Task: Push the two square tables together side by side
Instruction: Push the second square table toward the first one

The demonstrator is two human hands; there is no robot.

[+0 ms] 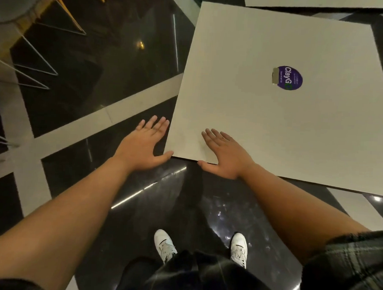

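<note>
A white square table (264, 117) fills the right half of the view, with a round purple sticker (288, 78) on its top. A second white table (324, 2) shows as a strip at the top right, a narrow dark gap away from the first one's far edge. My left hand (142, 147) hovers flat with fingers spread just left of the near left corner, its thumb at the corner. My right hand (224, 155) lies flat with fingers spread on the near edge of the tabletop. Neither hand holds anything.
The floor (83, 85) is glossy black tile with pale grey bands. A chair with wire legs and yellow struts (37, 28) stands at the upper left. My white shoes (165, 244) are on the floor below, close to the table's near edge.
</note>
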